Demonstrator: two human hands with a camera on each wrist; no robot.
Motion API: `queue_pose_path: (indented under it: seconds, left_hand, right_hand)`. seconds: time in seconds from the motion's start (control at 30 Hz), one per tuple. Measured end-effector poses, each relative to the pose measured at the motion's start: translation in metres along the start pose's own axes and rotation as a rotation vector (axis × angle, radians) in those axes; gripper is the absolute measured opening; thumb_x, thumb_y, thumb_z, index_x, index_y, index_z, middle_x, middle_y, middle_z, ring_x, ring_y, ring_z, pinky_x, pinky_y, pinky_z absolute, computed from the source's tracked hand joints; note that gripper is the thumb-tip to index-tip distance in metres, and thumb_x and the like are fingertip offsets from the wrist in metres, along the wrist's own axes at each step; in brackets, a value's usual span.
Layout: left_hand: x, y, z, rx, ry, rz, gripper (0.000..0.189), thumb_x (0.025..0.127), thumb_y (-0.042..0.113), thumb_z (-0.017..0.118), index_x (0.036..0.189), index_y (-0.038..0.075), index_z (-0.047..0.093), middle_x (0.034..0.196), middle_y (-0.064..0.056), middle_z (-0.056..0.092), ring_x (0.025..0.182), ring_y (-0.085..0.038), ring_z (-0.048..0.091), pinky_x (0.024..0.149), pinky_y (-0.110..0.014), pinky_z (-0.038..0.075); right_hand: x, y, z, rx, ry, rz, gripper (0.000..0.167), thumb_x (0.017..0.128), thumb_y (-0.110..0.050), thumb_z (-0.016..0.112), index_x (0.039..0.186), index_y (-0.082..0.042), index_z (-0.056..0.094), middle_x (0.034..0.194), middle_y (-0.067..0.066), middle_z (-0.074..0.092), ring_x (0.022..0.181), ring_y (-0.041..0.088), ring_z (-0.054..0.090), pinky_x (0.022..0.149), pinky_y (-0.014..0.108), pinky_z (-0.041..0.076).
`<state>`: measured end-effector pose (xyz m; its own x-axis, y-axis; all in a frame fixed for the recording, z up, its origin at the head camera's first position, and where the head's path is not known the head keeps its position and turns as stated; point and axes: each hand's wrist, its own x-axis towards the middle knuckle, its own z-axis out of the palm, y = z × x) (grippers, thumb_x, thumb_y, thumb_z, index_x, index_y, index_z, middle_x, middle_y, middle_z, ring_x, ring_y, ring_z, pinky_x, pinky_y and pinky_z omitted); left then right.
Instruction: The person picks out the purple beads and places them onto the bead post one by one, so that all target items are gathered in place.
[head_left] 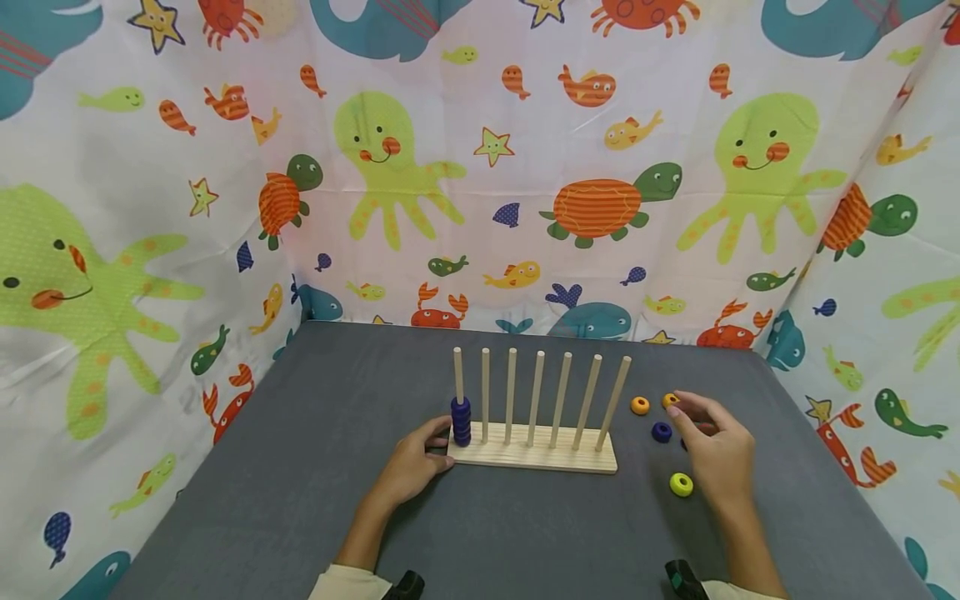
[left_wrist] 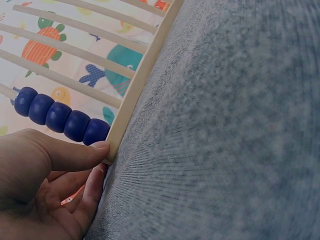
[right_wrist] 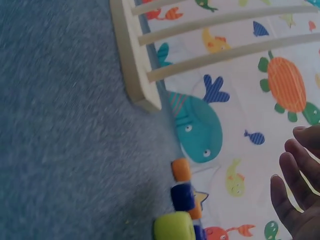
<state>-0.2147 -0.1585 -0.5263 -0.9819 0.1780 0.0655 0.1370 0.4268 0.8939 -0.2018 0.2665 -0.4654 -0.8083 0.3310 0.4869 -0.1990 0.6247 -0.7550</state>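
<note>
A pale wooden peg stand (head_left: 534, 450) with a row of upright pegs stands on the grey table. Several dark blue beads (left_wrist: 60, 116) are stacked on its leftmost peg, down against the base. My left hand (head_left: 408, 468) grips the left end of the base, thumb beside the lowest bead and fingers round the end. To the right of the stand, my right hand (head_left: 722, 454) hovers over loose beads with its fingers loosely bent, and no bead shows between them in the right wrist view. Under it lie an orange bead (head_left: 640, 406), a blue bead (head_left: 662, 432) and a yellow-green bead (head_left: 681, 485).
Another orange bead (head_left: 670, 401) sits near the right fingertips, and a second blue bead (right_wrist: 199, 232) is partly hidden. The grey table (head_left: 300, 500) ends at the back against a curtain (head_left: 480, 192) printed with sea animals, which also rises along both sides.
</note>
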Motion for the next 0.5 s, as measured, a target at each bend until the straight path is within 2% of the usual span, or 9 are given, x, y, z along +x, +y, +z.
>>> queue_pose_path:
  seconds: [0.17,0.5]
  left_hand:
    - [0.0,0.001,0.0,0.004,0.002,-0.002,0.066,0.091,-0.002,0.074,0.153,0.004,0.054,0.15,-0.017,0.061,0.129,-0.034,0.065,0.104,-0.053,0.053]
    - [0.0,0.001,0.001,0.006,0.003,-0.003,0.065,0.091,-0.003,0.074,0.153,0.004,0.055,0.15,-0.017,0.061,0.129,-0.034,0.065,0.104,-0.052,0.054]
  right_hand:
    - [-0.001,0.009,0.0,-0.016,-0.02,0.029,0.026,0.101,-0.018,0.075,0.126,-0.01,0.077,0.108,0.008,0.076,0.085,-0.006,0.059,0.07,0.008,0.046]
    - [0.0,0.024,0.001,-0.054,-0.069,0.094,0.032,0.102,-0.02,0.073,0.132,-0.009,0.073,0.112,0.013,0.077,0.085,-0.015,0.056,0.071,0.005,0.045]
